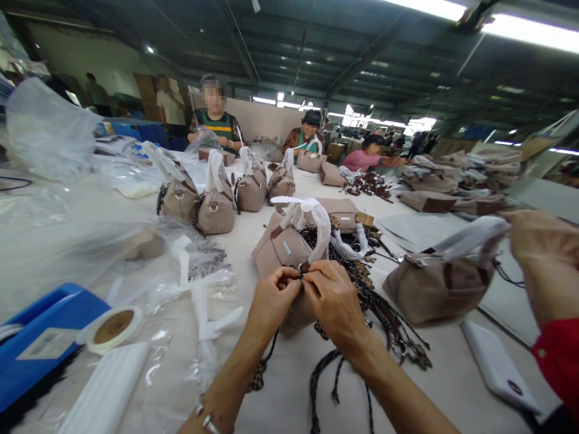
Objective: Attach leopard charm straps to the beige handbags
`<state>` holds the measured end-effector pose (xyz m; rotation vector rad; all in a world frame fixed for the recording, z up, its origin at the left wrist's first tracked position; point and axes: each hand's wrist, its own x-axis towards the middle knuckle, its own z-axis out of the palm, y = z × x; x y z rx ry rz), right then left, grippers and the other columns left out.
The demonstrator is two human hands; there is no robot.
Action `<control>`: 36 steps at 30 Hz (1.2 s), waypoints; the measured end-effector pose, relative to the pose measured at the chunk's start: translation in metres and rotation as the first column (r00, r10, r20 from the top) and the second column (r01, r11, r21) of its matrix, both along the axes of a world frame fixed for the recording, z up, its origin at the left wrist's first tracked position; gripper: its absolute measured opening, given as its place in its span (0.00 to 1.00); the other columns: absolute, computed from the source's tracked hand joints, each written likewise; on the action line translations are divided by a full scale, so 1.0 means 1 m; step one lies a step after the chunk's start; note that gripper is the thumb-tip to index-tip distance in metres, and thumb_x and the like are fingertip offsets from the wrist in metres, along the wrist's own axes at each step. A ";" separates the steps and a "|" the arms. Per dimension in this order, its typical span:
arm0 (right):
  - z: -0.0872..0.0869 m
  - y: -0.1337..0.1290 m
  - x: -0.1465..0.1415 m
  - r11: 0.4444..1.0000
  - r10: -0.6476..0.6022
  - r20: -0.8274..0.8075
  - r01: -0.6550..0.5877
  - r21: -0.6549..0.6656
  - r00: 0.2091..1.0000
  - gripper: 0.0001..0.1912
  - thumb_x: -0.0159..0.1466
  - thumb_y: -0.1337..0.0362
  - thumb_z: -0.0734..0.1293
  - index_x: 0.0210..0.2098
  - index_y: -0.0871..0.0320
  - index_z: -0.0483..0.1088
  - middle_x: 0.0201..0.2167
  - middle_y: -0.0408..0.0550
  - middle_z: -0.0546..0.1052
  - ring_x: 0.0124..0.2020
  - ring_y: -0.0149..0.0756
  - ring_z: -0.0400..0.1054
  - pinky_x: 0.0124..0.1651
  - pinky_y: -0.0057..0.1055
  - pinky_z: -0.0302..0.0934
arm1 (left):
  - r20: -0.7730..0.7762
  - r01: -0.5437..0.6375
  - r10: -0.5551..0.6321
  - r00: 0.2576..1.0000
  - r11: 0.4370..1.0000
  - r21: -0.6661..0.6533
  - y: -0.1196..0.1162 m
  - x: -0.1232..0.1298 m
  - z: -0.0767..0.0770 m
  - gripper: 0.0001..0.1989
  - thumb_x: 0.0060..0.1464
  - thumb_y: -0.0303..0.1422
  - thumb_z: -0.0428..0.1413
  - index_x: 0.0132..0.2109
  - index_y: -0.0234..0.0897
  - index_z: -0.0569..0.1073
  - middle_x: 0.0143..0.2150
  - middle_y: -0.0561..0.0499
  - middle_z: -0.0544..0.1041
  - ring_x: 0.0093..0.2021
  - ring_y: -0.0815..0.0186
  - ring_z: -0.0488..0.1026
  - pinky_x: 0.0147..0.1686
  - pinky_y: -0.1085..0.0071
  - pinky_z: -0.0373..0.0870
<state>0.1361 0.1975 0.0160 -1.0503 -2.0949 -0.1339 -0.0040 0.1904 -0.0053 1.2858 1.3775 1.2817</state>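
Note:
A beige handbag [271, 244] with a white-wrapped handle stands at the middle of the table. At its near side, my left hand [275, 295] and my right hand [332, 295] meet, fingertips pinched on a thin dark cord [301, 275] near the bag's handle ring. From below my left hand hangs a cord with a leopard-print piece [257, 375]. Right of and behind my right hand lies a heap of black braided straps [373, 301] with metal clasps. Another beige bag [341, 212] lies behind the first one.
Several wrapped-handle bags [216, 211] stand behind left. A blue tape dispenser [49, 337], a tape roll [113, 328] and clear plastic lie left. At right, a person's hand [543, 241] is by a bag [438, 289], near a white device [497, 364]. Other people sit across the table.

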 end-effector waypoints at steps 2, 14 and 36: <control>-0.003 0.000 0.000 1.000 0.004 -0.008 -0.004 0.007 1.000 0.09 0.64 0.72 0.64 0.29 0.57 0.72 0.34 0.50 0.74 0.39 0.40 0.66 0.45 0.39 0.62 | 0.023 0.012 -0.011 1.000 1.000 -0.023 0.000 -0.003 -0.002 0.12 0.48 0.36 0.57 0.39 0.33 0.76 0.28 0.54 0.75 0.26 0.70 0.68 0.27 0.75 0.63; -0.012 0.007 0.004 0.999 0.041 -0.148 -0.046 -0.027 0.988 0.08 0.65 0.69 0.63 0.33 0.56 0.74 0.34 0.50 0.74 0.39 0.40 0.67 0.44 0.40 0.64 | 0.060 0.232 -0.230 0.971 0.972 -0.025 0.017 -0.016 -0.003 0.14 0.52 0.42 0.55 0.32 0.34 0.72 0.25 0.55 0.70 0.25 0.70 0.65 0.27 0.75 0.62; -0.002 0.001 0.005 0.980 0.166 -0.156 -0.181 -0.085 0.974 0.06 0.64 0.71 0.64 0.33 0.56 0.71 0.35 0.48 0.76 0.42 0.38 0.68 0.48 0.39 0.65 | -0.460 0.122 0.081 0.884 0.911 0.395 0.012 -0.015 -0.006 0.10 0.57 0.29 0.53 0.46 0.39 0.72 0.47 0.49 0.75 0.50 0.61 0.68 0.52 0.62 0.62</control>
